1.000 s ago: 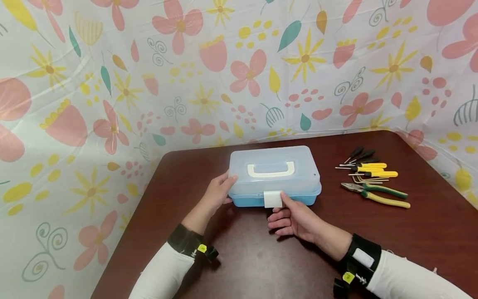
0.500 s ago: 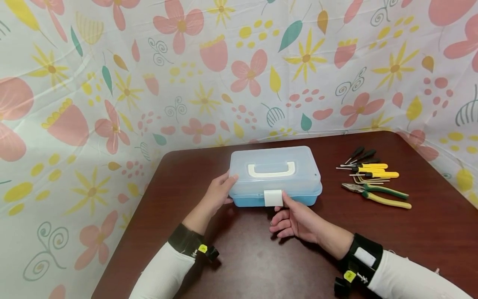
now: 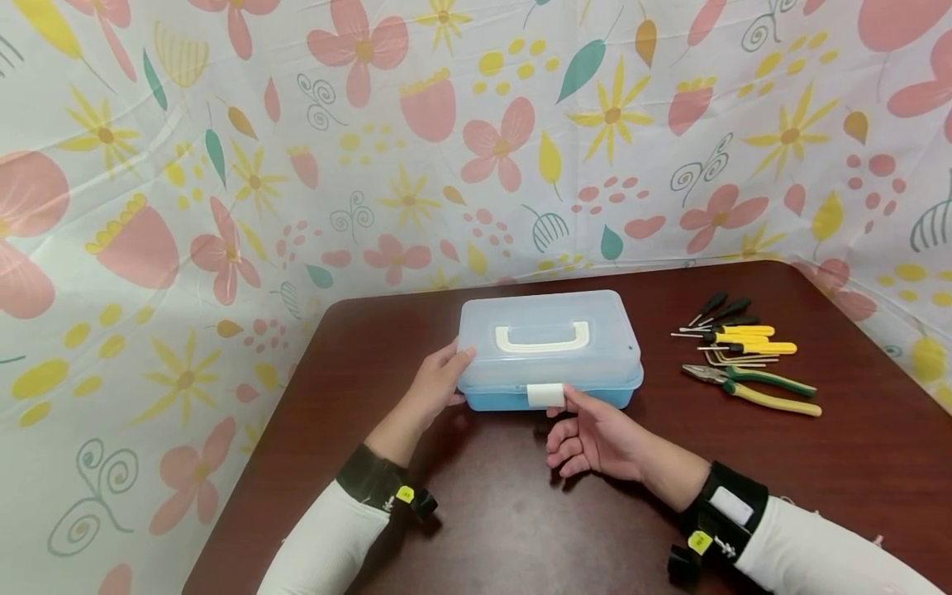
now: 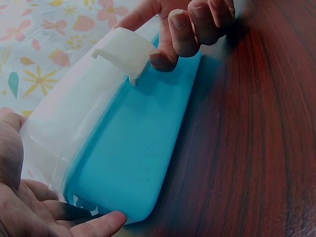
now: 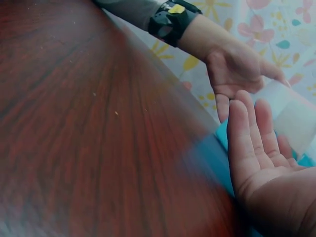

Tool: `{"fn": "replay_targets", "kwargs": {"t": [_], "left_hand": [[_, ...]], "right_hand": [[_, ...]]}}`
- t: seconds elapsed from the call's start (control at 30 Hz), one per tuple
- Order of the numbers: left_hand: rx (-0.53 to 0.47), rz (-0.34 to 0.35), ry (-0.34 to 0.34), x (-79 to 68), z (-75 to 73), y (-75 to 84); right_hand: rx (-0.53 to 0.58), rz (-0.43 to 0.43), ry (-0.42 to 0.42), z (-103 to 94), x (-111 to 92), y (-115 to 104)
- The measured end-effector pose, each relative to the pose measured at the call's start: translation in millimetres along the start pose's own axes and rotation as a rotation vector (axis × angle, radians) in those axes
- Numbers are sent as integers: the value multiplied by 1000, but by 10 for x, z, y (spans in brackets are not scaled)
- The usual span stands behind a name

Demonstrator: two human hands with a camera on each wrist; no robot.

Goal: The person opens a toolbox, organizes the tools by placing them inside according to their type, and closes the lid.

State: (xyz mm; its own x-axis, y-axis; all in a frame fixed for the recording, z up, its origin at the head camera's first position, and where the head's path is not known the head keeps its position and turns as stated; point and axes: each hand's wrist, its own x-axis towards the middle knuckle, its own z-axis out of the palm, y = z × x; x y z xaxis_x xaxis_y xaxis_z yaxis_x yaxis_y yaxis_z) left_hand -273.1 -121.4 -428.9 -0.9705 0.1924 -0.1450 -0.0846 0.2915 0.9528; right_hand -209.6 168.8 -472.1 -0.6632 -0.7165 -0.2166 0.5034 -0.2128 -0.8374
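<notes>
A toolbox [image 3: 546, 306] with a clear lid, white handle and blue base sits on the table. My left hand [image 3: 435, 378] grips its left end, thumb on the lid and fingers low at the side. At the front, thumb and index finger of my right hand [image 3: 598, 434] pinch the white latch [image 3: 545, 395], while the other fingers curl loosely below. In the left wrist view the latch [image 4: 123, 52] stands tilted out from the blue base [image 4: 133, 138], its hooked edge showing. The lid lies down on the base.
Right of the box lie several screwdrivers [image 3: 744, 330] with yellow or black handles, some hex keys [image 3: 751, 360] and green-and-yellow pliers [image 3: 773, 392]. A flowered cloth [image 3: 476, 149] hangs behind the dark wooden table [image 3: 476, 512].
The latch has swung up and outward at its lower edge. My right hand has shifted slightly right with it; my left hand keeps its hold on the toolbox.
</notes>
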Motion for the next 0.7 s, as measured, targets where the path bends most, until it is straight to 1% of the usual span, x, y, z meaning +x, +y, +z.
{"fn": "replay_targets", "kwargs": {"t": [0.2,0.3,0.4,0.53,0.63,0.7], "left_hand": [[0,6,-2,-3,-4,-8],[8,5,-2,-3,-7,-12],[18,4,-3,-8,-5,-12],[27,8,-5,1,-3,-21],[32,12,-8,14,-5,-33],[33,10,-9,17,-6,-35]], "right_hand": [[-29,17,-100,-72,-42,-45],[-76,37,-127,-103,-72,-83],[-143,36,-147,-133,-91,-119],[-223,32,-122,-157,-94,-152],[-278,42,-77,-165,-103,-168],[-340,48,-38,-169,-114,-174]]}}
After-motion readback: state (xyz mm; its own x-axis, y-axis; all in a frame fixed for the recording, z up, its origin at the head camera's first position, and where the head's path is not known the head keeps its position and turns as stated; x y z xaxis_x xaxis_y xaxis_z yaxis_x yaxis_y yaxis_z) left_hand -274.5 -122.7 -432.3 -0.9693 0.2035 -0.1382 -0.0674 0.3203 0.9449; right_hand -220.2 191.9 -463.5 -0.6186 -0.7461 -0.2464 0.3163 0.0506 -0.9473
